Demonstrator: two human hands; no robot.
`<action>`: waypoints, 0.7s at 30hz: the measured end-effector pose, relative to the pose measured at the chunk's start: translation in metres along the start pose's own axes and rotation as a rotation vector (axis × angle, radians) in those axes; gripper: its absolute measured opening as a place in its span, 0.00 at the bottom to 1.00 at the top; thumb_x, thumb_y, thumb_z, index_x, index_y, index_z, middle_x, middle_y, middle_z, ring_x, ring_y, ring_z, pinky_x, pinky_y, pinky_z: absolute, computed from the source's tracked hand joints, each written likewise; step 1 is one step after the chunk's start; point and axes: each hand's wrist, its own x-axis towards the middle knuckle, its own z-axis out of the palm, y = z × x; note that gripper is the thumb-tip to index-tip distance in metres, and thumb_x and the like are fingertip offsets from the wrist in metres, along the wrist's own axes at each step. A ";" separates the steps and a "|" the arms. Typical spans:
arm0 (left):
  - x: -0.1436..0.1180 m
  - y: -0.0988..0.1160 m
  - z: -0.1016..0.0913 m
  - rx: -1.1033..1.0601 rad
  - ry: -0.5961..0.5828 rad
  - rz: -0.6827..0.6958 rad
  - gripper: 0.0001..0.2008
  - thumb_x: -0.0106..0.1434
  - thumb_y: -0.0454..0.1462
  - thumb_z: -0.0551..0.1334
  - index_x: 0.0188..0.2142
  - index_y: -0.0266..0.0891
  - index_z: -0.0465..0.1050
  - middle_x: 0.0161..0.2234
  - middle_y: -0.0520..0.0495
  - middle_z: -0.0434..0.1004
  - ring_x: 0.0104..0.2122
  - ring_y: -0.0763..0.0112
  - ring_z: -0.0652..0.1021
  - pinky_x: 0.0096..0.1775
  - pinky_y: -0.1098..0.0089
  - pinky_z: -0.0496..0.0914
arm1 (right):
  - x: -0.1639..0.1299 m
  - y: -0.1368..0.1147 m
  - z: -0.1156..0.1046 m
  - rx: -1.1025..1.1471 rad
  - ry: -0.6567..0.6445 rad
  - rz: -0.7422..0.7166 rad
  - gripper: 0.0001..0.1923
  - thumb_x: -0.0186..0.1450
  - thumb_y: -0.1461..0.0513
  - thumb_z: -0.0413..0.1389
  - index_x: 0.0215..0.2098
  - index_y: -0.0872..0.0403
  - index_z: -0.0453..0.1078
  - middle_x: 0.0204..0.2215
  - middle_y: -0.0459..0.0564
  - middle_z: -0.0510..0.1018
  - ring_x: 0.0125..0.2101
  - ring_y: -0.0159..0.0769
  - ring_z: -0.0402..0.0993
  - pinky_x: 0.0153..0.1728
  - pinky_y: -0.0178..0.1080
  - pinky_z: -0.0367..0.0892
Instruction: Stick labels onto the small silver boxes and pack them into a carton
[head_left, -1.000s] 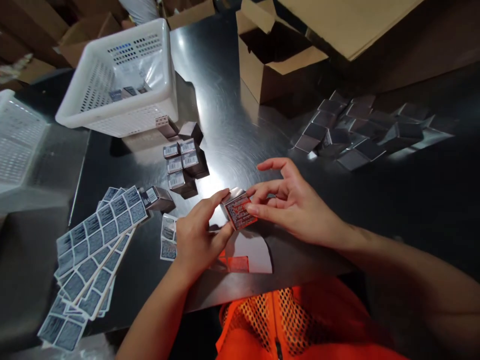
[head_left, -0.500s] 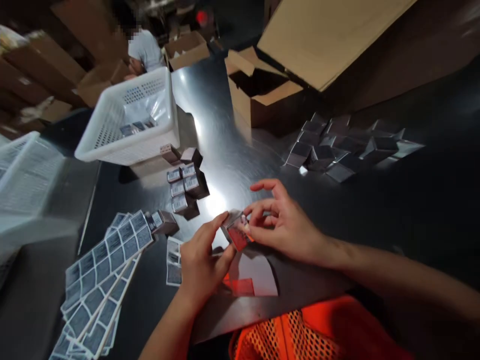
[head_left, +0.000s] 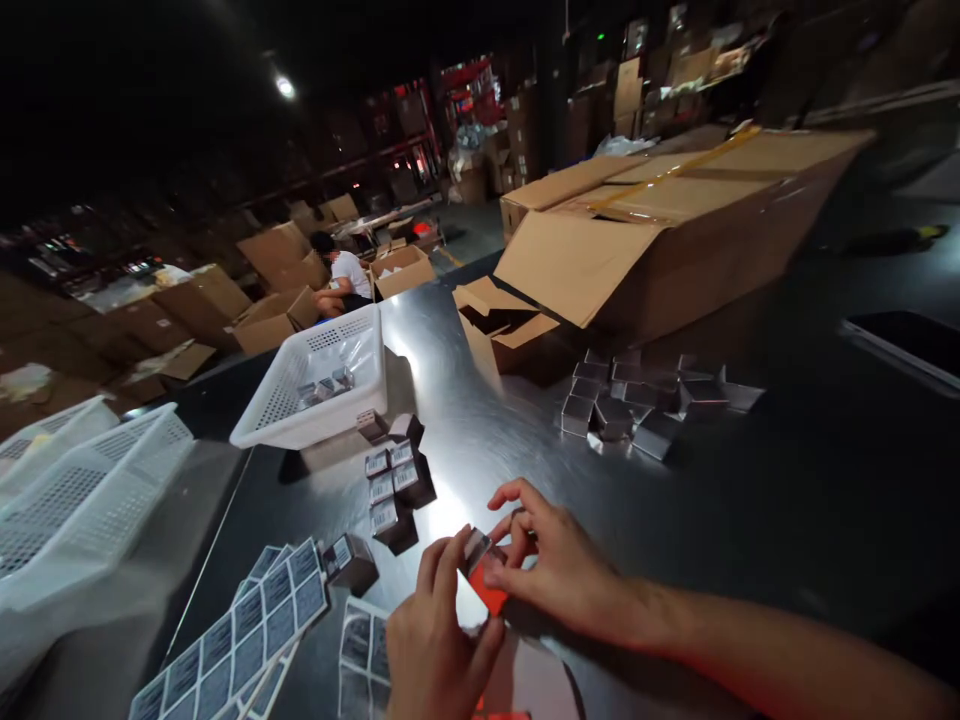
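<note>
A small shiny box (head_left: 487, 582), its side mirroring orange, is held low over the near part of the metal table. My left hand (head_left: 435, 635) grips it from the left with fingers and thumb. From the right, my right hand (head_left: 551, 560) presses thumb and fingertips on its upper side; whether a label is under them cannot be made out. Left of my hands lie sheets of grey labels (head_left: 251, 630) and a smaller label sheet (head_left: 364, 650). Beside them stands a single labelled box (head_left: 349, 563). Several small boxes with barcode labels (head_left: 394, 490) are grouped farther up.
A white perforated basket (head_left: 274, 400) with small items stands at the far left of the table. Several silver boxes (head_left: 615, 415) lie right of centre, before an open carton (head_left: 517, 340) and a large carton (head_left: 720, 240). A person (head_left: 349, 275) sits beyond the table.
My view has tilted up, so the table and hands appear lower and more of the room shows. Both hands stay on the small box, with my right fingers slightly shifted on it.
</note>
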 end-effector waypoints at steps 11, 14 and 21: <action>0.005 0.003 -0.005 -0.097 0.046 0.043 0.27 0.66 0.42 0.62 0.64 0.46 0.63 0.59 0.41 0.75 0.42 0.63 0.85 0.31 0.71 0.78 | 0.013 0.013 -0.006 0.040 -0.079 0.046 0.45 0.50 0.60 0.72 0.62 0.48 0.58 0.35 0.45 0.74 0.35 0.36 0.76 0.33 0.38 0.74; 0.008 0.005 -0.007 -0.011 0.028 -0.020 0.25 0.67 0.43 0.61 0.63 0.46 0.64 0.53 0.43 0.79 0.39 0.63 0.84 0.28 0.70 0.75 | 0.011 0.017 0.000 -0.050 0.016 -0.019 0.44 0.51 0.57 0.73 0.61 0.46 0.60 0.37 0.47 0.75 0.38 0.39 0.77 0.30 0.37 0.73; 0.022 -0.019 -0.012 0.038 0.161 -0.323 0.26 0.63 0.48 0.66 0.56 0.39 0.71 0.49 0.40 0.81 0.43 0.56 0.82 0.38 0.63 0.74 | 0.011 0.015 -0.003 -0.254 -0.037 -0.411 0.28 0.59 0.56 0.70 0.54 0.51 0.67 0.48 0.52 0.78 0.48 0.40 0.76 0.52 0.46 0.73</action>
